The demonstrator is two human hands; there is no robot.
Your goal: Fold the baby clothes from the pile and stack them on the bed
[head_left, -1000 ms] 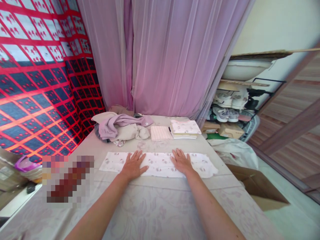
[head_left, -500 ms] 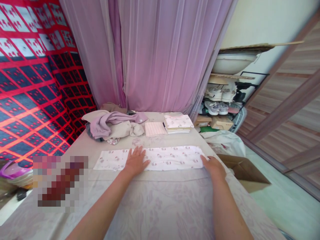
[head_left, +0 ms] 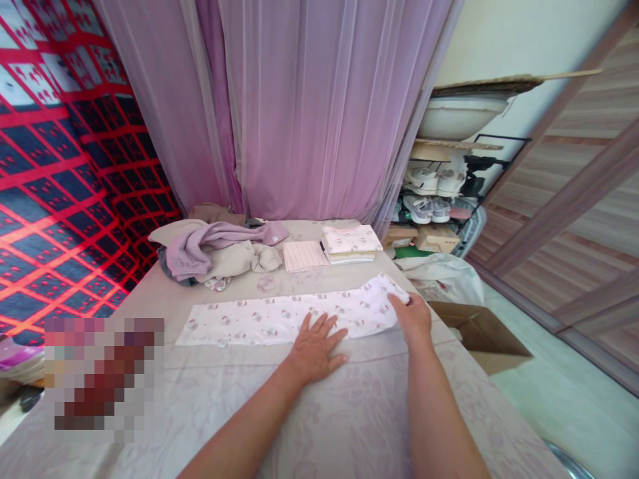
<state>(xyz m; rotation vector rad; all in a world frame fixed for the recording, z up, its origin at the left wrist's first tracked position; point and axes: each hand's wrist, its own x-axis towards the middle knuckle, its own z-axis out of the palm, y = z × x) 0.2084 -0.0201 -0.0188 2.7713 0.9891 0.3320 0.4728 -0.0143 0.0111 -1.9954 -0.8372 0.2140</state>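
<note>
My left hand lies flat, palm down, fingers spread wide, pressing on the near edge of the long printed cloth strip where it meets the pale bedspread. My right hand sits just to the right of it, fingers pinched shut on the strip's right end, which is lifted slightly off the bedspread and curls back toward the left. The rest of the strip runs flat, away to the left of my left hand.

I can read no writing or brand anywhere; the strip carries only a small repeated pinkish motif, too fine to make out.

Beyond both hands, a heap of lilac and beige clothes lies by the curtain, with a striped folded piece and a folded stack to its right. Left of my left forearm a pixelated patch hides whatever is there. Past my right hand, a cardboard box stands on the floor, partly cut off by the bed's edge.
</note>
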